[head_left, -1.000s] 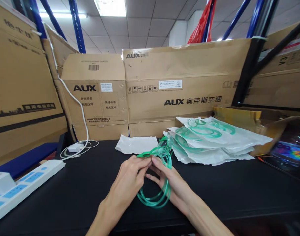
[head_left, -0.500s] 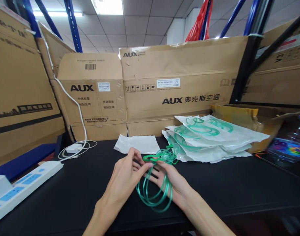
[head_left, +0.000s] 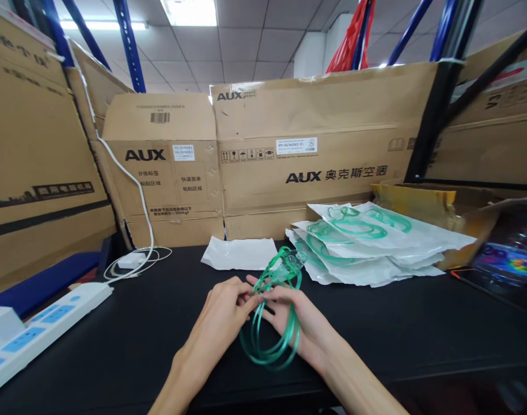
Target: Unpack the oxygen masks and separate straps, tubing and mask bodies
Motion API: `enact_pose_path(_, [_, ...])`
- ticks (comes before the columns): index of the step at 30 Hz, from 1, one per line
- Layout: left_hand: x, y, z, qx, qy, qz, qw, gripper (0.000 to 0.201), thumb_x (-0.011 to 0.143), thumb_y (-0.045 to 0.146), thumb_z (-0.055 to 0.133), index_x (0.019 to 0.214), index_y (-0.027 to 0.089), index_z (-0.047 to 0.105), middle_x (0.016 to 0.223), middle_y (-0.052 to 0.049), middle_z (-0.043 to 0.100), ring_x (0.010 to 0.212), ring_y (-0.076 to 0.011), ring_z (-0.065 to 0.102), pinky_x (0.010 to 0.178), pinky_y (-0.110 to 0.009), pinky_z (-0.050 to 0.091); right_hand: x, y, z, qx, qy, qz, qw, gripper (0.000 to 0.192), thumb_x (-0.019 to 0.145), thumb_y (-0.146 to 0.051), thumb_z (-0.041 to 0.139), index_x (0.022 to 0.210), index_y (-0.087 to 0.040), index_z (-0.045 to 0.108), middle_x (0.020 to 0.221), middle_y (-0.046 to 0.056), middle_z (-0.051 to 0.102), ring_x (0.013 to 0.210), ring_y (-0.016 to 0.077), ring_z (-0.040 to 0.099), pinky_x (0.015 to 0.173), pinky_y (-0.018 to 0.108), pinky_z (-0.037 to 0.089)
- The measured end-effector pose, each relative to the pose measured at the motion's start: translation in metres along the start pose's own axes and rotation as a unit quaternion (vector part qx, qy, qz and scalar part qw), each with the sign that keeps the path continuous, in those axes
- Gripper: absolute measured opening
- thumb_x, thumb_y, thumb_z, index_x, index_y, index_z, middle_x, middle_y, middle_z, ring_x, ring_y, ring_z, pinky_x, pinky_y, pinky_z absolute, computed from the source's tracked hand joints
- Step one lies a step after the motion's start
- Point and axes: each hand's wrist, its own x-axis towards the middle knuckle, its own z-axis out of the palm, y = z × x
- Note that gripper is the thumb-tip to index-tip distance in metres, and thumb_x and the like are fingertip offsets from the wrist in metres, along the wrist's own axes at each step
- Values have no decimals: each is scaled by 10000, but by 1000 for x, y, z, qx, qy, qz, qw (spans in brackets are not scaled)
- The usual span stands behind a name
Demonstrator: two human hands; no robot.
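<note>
Both hands grip a coil of green tubing [head_left: 269, 340] above the black table [head_left: 419, 334]. Seen from the head camera, the left hand [head_left: 222, 314] closes its fingertips on the strands at the top of the coil, and the right hand [head_left: 300, 323] lies under the coil with the fingers spread behind the loops while its thumb presses the same strands from the other side. The fingertips of the two hands nearly touch there. A clear mask piece [head_left: 287, 266] hangs on the tubing just above the hands.

Behind the hands an empty white pouch [head_left: 239, 253] lies flat on the table. To the right of it is a stack of sealed pouches [head_left: 371, 248], each with green tubing inside. A white power strip [head_left: 38, 331] sits at the left edge, and a white cable [head_left: 137, 259] is coiled near the cardboard boxes [head_left: 310, 161] at the back. One open box [head_left: 423, 207] stands just behind the stack.
</note>
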Motion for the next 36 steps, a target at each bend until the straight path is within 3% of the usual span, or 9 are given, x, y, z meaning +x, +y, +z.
enact_pose_path(4, [0,0,6,41,-9,17,999,230,971,311,580,841,204,735,819,-9,628,729,-165,608,646,-265,395,0,9,1,-21,10,-21,1000,279,650,-121,876,865,-152,700,975,56,756,920,201,701,859,350,575])
enact_pose_path(10, [-12,27,32,106,-36,66,991,210,989,235,538,960,202,743,994,-59,669,936,-231,630,832,-348,479,4,-3,-14,-51,81,-27,995,283,627,-194,925,733,-139,669,693,7,701,589,117,651,535,209,543])
enact_pose_path(14, [-27,45,39,75,-72,145,984,271,1019,206,487,1015,231,757,1020,-46,731,1053,-245,621,953,-374,469,-2,-21,-26,-65,135,-34,988,259,641,-139,906,710,-157,658,699,16,696,693,165,705,616,260,610])
enact_pose_path(17, [-26,46,25,22,-73,128,989,266,1027,297,515,953,275,769,933,11,756,886,-189,682,837,-303,499,-11,-32,-36,-68,151,-51,985,234,650,-104,888,720,-153,670,696,12,683,687,162,691,695,308,637])
enact_pose_path(22, [23,32,4,138,-49,97,984,350,1062,374,419,1151,230,726,1133,-41,737,1043,-212,680,942,-318,471,-32,-39,-49,-78,143,-41,986,223,629,-110,895,745,-129,705,729,30,683,592,117,620,622,267,613])
enact_pose_path(26, [78,10,18,194,-105,88,971,410,1006,363,530,1348,149,603,1420,-154,575,1309,-297,539,1068,-390,405,-42,-38,-51,-93,125,-44,987,212,641,-151,894,770,-133,727,735,25,667,564,87,564,588,232,579])
enact_pose_path(29, [99,-3,31,224,-138,62,963,410,1002,379,514,1322,137,597,1401,-189,585,1326,-328,525,1045,-424,423,-43,-35,-49,-102,116,-51,987,196,635,-162,887,737,-134,722,710,17,646,546,81,535,570,231,559])
enact_pose_path(32, [88,-6,32,239,-168,57,955,374,1004,415,492,1189,126,640,1282,-195,653,1246,-335,586,1013,-418,437,-42,-35,-48,-107,115,-56,986,181,647,-157,865,759,-132,725,706,10,638,549,85,539,579,239,550])
enact_pose_path(36, [41,1,14,234,-180,56,954,449,1010,534,424,1066,139,631,1088,-157,696,1040,-325,663,909,-404,468,-43,-35,-48,-114,113,-57,985,238,654,-134,840,867,-140,735,683,-9,632,576,98,580,621,234,547])
